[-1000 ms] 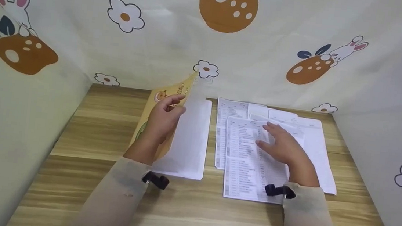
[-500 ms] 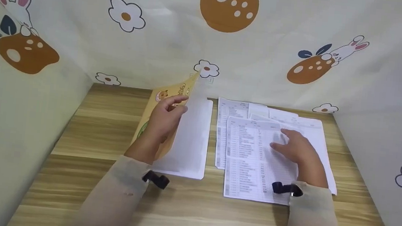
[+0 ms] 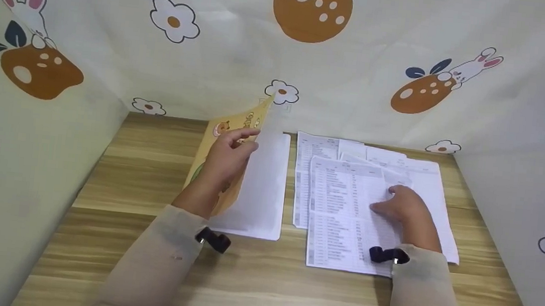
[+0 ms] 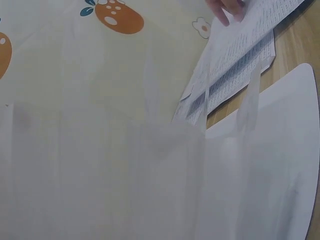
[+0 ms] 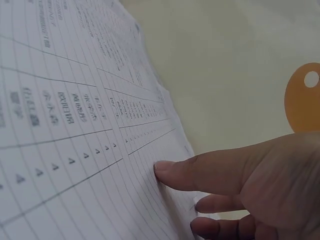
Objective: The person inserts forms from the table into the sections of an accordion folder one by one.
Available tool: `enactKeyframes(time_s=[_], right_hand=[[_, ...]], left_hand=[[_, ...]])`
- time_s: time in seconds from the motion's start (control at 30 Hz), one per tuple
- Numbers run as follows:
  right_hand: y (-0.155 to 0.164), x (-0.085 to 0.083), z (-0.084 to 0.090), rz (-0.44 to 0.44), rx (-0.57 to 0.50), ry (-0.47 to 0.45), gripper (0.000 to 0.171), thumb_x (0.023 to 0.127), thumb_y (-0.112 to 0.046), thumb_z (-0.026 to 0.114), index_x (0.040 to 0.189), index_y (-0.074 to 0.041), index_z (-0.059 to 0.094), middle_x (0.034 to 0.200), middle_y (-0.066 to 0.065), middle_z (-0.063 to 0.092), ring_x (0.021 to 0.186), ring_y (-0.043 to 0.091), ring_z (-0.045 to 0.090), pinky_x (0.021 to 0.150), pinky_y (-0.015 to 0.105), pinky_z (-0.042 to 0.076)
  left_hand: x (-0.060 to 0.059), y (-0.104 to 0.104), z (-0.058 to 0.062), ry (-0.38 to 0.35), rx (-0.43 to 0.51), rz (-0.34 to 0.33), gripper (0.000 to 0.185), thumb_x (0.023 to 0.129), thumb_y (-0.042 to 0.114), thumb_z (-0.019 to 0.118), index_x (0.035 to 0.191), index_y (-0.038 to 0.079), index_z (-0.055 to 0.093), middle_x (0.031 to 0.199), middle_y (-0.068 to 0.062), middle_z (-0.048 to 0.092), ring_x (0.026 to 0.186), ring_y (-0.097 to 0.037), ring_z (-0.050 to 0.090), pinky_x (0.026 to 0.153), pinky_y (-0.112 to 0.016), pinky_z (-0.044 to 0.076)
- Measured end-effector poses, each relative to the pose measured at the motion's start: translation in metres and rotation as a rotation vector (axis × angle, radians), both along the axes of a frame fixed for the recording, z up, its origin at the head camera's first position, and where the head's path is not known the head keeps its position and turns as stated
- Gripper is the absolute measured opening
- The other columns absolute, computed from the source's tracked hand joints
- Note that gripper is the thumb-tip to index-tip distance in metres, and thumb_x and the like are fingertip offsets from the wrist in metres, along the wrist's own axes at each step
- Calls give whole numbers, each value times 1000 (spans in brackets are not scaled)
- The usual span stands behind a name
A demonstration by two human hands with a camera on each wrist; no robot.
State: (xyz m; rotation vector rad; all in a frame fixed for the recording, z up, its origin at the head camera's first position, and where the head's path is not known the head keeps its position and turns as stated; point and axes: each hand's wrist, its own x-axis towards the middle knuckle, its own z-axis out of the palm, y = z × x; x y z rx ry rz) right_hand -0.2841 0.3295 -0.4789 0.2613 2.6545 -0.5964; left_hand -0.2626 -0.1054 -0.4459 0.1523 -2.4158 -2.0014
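Observation:
On the left of the table a yellow folder point(image 3: 232, 124) with cartoon prints stands with its cover raised. My left hand point(image 3: 229, 156) grips that cover near its edge, fingers curled. Below the cover lies the folder's white inner side point(image 3: 266, 187). A translucent sheet point(image 4: 165, 185) fills much of the left wrist view, where the left hand is hidden. To the right, my right hand point(image 3: 407, 211) pinches the right edge of the top printed sheet point(image 3: 341, 219). In the right wrist view its thumb point(image 5: 185, 172) lies on the ruled paper, with the other fingers beyond the edge.
More printed papers point(image 3: 423, 172) lie fanned out beneath and behind the top sheet. A strip of wooden table point(image 3: 286, 274) runs in front of the folder and papers. Patterned cloth walls point(image 3: 222, 53) enclose the back and both sides.
My right hand has slid right and toward me across the top sheet to its right edge, and its fingers have curled in. The left hand keeps the folder cover raised.

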Motion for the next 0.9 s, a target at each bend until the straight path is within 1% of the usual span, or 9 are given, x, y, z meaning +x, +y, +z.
enactKeyframes(time_s=[0.13, 0.2, 0.37, 0.43, 0.57, 0.67, 0.77, 0.9], right_hand=[[0, -1, -2, -2, -4, 4, 90, 92, -41, 80, 159, 5, 40, 166, 34, 36, 152, 55, 36, 127, 67, 27], [0, -1, -2, 6, -1, 13, 89, 92, -40, 79, 158, 6, 42, 164, 34, 38, 150, 54, 39, 127, 66, 29], [-1, -2, -3, -9, -16, 24, 86, 91, -37, 81, 156, 6, 45, 161, 35, 42, 144, 50, 46, 126, 64, 31], [-1, -3, -4, -15, -21, 25, 85, 90, -36, 81, 155, 5, 46, 160, 35, 44, 142, 49, 47, 125, 63, 32], [-1, -4, -4, -9, -13, 23, 83, 90, -36, 81, 154, 6, 47, 158, 35, 46, 141, 50, 49, 124, 63, 34], [0, -5, -5, -15, -25, 15, 81, 91, -35, 80, 153, 5, 48, 157, 34, 48, 138, 49, 51, 122, 63, 36], [0, -5, -6, -23, -47, 20, 79, 91, -34, 81, 152, 3, 48, 155, 32, 50, 134, 46, 53, 118, 61, 40], [2, -5, -6, -31, -70, 33, 81, 89, -33, 83, 152, 0, 45, 154, 32, 50, 134, 46, 52, 116, 62, 41]], left_hand=[[0, 1, 0, -4, 8, 4, 36, 101, 36, 67, 136, 34, 72, 135, 1, 55, 105, -23, 57, 77, -31, 51], [0, 1, 0, -6, 2, 6, 35, 100, 37, 67, 135, 36, 72, 136, 3, 55, 104, -21, 57, 75, -29, 51], [0, 0, -1, 23, 22, -21, 37, 100, 34, 65, 136, 35, 72, 138, 3, 57, 81, -16, 53, 60, -24, 45], [0, 0, -2, 39, 37, -31, 39, 100, 32, 65, 138, 32, 72, 139, 3, 57, 78, -15, 52, 58, -23, 44], [-1, 0, -2, 48, 38, -22, 40, 99, 31, 66, 138, 29, 72, 134, 2, 59, 80, -14, 53, 61, -24, 45], [-1, 0, -2, 47, 31, -13, 38, 99, 32, 66, 136, 31, 73, 123, -3, 61, 81, -17, 53, 62, -25, 46], [0, 0, -2, 37, 24, -3, 34, 99, 33, 67, 132, 36, 74, 117, -2, 60, 85, -17, 54, 65, -26, 47], [0, 1, -2, 28, 33, -4, 33, 99, 34, 67, 132, 37, 74, 109, -4, 58, 82, -17, 53, 61, -25, 45]])
